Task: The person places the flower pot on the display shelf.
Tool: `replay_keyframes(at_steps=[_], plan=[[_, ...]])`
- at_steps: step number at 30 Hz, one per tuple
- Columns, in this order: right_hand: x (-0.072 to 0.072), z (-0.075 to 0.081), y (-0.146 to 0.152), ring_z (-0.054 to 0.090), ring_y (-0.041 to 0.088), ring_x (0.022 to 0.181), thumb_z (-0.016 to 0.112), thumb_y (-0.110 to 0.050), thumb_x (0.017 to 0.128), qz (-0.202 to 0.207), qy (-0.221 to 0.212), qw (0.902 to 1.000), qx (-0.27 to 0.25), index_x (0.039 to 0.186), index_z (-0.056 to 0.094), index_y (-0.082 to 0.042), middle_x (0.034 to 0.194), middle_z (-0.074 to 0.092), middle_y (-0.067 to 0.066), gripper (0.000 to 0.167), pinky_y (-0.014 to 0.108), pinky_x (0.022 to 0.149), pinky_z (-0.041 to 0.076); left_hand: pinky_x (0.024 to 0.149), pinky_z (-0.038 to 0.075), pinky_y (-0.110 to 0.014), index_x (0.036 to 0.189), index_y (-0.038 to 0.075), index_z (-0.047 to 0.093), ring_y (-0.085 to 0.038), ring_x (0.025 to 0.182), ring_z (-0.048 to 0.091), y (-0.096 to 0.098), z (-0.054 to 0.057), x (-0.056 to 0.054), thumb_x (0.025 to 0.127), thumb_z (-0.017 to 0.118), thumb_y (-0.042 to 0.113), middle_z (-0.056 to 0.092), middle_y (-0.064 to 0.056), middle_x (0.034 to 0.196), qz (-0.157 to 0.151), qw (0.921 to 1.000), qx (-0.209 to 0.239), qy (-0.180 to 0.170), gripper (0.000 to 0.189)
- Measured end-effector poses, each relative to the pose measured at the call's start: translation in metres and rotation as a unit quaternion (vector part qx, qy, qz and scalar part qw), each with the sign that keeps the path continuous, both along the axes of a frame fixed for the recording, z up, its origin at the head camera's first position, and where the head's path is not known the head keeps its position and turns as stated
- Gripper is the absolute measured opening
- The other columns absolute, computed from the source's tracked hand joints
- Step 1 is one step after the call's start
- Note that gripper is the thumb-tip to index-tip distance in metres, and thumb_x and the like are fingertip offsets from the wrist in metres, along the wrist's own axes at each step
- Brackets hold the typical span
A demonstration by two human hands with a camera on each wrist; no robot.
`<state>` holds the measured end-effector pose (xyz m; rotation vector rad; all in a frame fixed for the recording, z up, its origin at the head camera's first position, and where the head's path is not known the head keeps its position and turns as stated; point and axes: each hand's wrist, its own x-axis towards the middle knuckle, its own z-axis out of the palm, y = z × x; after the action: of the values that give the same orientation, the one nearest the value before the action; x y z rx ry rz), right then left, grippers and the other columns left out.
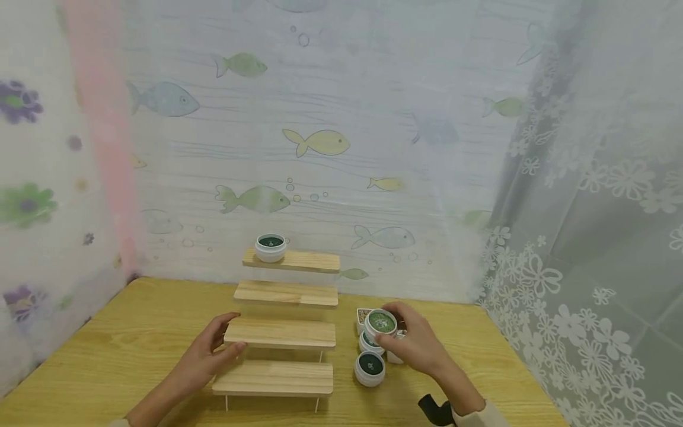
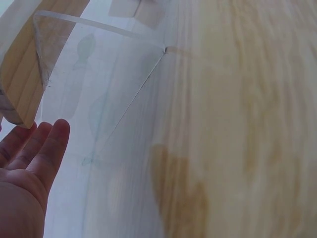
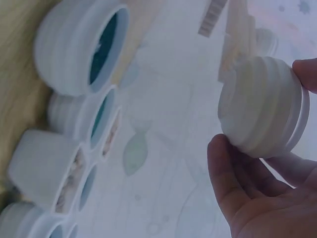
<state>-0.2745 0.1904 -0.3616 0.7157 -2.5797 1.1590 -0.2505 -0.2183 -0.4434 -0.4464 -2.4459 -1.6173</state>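
Soft light, hazy wrist views

The white jar (image 3: 262, 106) has a mottled green filling (image 1: 382, 322).

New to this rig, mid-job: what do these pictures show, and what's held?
No machine: just a person's bare left hand and right hand. The wide picture is from a head camera, the others from wrist cameras. On the yellow wood-grain table stands a four-tier rack with pale wooden shelves, small white containers to its right. A round white pot with dark green contents sits on the top shelf. The right hand holds a round white pot with lighter green contents. The left hand is at the second-lowest shelf's left end.
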Motion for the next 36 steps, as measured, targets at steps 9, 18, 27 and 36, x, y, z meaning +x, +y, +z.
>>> replay_keyframes(at_steps=[9, 18, 27, 36], plan=[[-0.013, 0.020, -0.034, 0.059, 0.011, 0.092, 0.074, -0.026, 0.081, 0.024, 0.015, 0.9995, -0.015, 0.122, 0.057, -0.016, 0.105, 0.061, -0.005, 0.045, 0.031, 0.080, 0.052, 0.101, 0.029, -0.065, 0.145, 0.008, 0.029, -0.054, 0.135, 0.017, 0.001, -0.002, 0.001, 0.095, 0.060, 0.031, 0.021, -0.029, 0.151, -0.005, 0.9999, 0.007, -0.008, 0.063], [-0.029, 0.039, -0.061, 0.057, 0.012, 0.093, 0.073, -0.021, 0.082, 0.048, 0.020, 0.9971, -0.056, 0.124, 0.056, -0.016, 0.106, 0.060, -0.004, 0.045, 0.031, 0.080, 0.052, 0.102, 0.029, -0.065, 0.146, 0.007, 0.029, -0.053, 0.136, 0.018, 0.000, -0.001, 0.000, 0.095, 0.061, 0.030, 0.021, -0.029, 0.151, -0.005, 0.9999, 0.010, -0.009, 0.064], [-0.054, 0.053, -0.086, 0.058, 0.012, 0.091, 0.071, -0.025, 0.082, 0.061, 0.043, 0.9952, -0.063, 0.123, 0.056, -0.014, 0.105, 0.060, -0.003, 0.045, 0.030, 0.078, 0.053, 0.102, 0.029, -0.065, 0.145, 0.006, 0.029, -0.053, 0.136, 0.018, -0.001, -0.002, -0.002, 0.095, 0.060, 0.030, 0.023, -0.028, 0.151, -0.005, 1.0000, 0.007, 0.002, 0.064], [-0.076, 0.061, -0.103, 0.059, 0.015, 0.086, 0.069, -0.029, 0.084, 0.057, 0.031, 0.9955, -0.069, 0.123, 0.056, -0.013, 0.104, 0.062, -0.001, 0.044, 0.032, 0.074, 0.052, 0.102, 0.029, -0.065, 0.145, 0.010, 0.029, -0.052, 0.137, 0.016, 0.000, 0.000, 0.000, 0.096, 0.060, 0.031, 0.020, -0.027, 0.152, -0.003, 0.9997, 0.014, -0.022, 0.062]])
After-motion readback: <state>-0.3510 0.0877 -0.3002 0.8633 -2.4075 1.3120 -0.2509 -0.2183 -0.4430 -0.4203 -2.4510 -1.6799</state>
